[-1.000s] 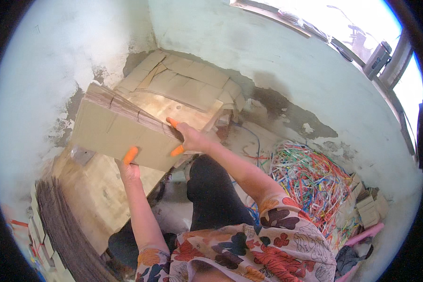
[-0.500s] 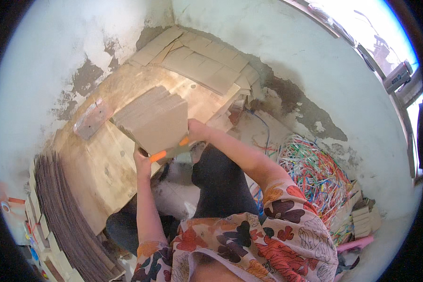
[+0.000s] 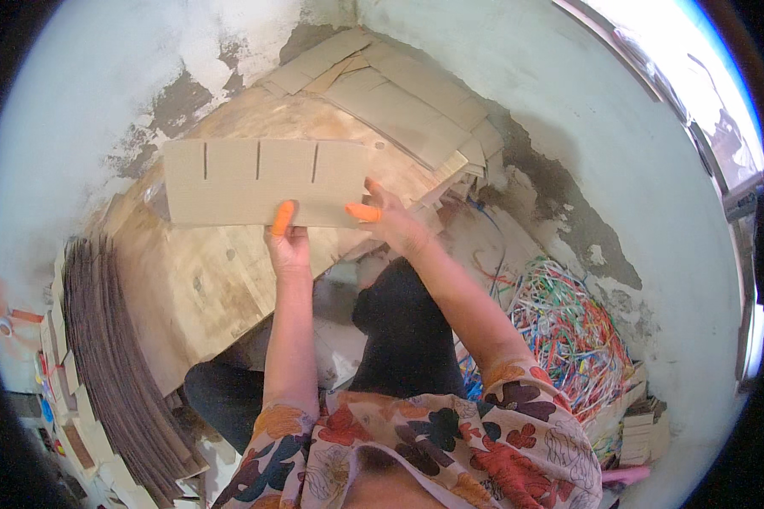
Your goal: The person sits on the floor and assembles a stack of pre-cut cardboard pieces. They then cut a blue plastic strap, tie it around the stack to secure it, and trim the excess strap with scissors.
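A stack of slotted cardboard dividers point(image 3: 229, 191) is held up over the wooden table, its broad face toward me and three dark slits running down from the far edge. My left hand point(image 3: 289, 242) grips the near edge around the middle, its thumb in an orange finger cover on top. At the right end my right hand point(image 3: 386, 219) has closed on the cardboard, also with an orange-covered thumb on the face. The fingers beneath are mostly hidden, and how many sheets lie behind the front one cannot be seen.
The wooden table point(image 3: 204, 288) carries flat cardboard sheets point(image 3: 399, 114) at its far end. A long row of dark-edged cardboard pieces point(image 3: 115, 356) stands along the left. Tangled coloured strips point(image 3: 560, 322) lie heaped on the right, near small cardboard stacks point(image 3: 641, 437).
The cardboard stack has turned from an angled view, with its layered edge showing, to face me lengthwise. Both hands have shifted up and right. The view has tilted slightly.
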Available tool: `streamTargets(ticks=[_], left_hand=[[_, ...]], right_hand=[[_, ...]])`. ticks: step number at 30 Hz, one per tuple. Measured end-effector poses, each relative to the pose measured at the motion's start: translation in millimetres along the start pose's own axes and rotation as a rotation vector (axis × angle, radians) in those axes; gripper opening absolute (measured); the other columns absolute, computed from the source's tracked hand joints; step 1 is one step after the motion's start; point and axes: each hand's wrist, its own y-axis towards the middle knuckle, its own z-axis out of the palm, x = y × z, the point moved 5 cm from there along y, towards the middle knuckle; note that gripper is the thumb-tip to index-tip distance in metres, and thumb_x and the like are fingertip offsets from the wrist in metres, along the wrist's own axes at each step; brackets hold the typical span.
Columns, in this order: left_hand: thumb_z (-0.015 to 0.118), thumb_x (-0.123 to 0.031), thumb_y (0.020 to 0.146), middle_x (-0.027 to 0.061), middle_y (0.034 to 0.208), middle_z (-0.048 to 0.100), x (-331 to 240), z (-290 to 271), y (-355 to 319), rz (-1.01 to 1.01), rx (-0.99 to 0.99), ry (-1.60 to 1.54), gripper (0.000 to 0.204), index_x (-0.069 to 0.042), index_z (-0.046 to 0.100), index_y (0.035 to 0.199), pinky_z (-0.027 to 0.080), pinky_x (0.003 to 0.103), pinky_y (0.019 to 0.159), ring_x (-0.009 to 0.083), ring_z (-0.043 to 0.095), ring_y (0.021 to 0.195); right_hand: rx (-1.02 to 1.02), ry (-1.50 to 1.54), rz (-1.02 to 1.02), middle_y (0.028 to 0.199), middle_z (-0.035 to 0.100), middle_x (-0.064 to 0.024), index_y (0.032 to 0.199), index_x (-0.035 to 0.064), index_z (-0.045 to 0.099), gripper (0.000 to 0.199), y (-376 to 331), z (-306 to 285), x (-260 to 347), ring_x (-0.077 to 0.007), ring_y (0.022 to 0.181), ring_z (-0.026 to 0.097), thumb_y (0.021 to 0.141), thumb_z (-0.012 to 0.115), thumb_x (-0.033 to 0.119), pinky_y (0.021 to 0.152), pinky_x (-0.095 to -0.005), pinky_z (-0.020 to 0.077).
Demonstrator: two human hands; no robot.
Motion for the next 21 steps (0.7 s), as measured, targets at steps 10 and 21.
streamTargets(ticks=[10, 21], left_hand=[[0.07, -0.008, 0.074, 0.0056, 0.1, 0.062, 36, 27, 12, -0.075, 0.111, 0.127, 0.03, -0.005, 0.058, 0.101, 0.048, 0.032, 0.085, 0.0176, 0.059, 0.094], [0.066, -0.026, 0.081, 0.0186, 0.122, 0.047, -10, -50, 15, 0.396, 0.275, 1.448, 0.065, 0.0, 0.033, 0.13, 0.039, 0.039, 0.094, 0.0299, 0.048, 0.11]], right_hand=[[-0.144, 0.298, -0.187, 0.111, 0.054, -0.0143, 0.119, -0.0011, 0.04, 0.068, 10, -12, 2, -0.0243, 0.098, 0.058, 0.061, 0.075, -0.003, 0.081, -0.0333, 0.0488], [-0.176, 0.39, -0.044, 0.109, 0.054, -0.0149, 0.113, 0.0018, 0.042, 0.038, 74, -42, -17, -0.028, 0.097, 0.059, 0.077, 0.055, 0.002, 0.081, -0.0462, 0.0526]])
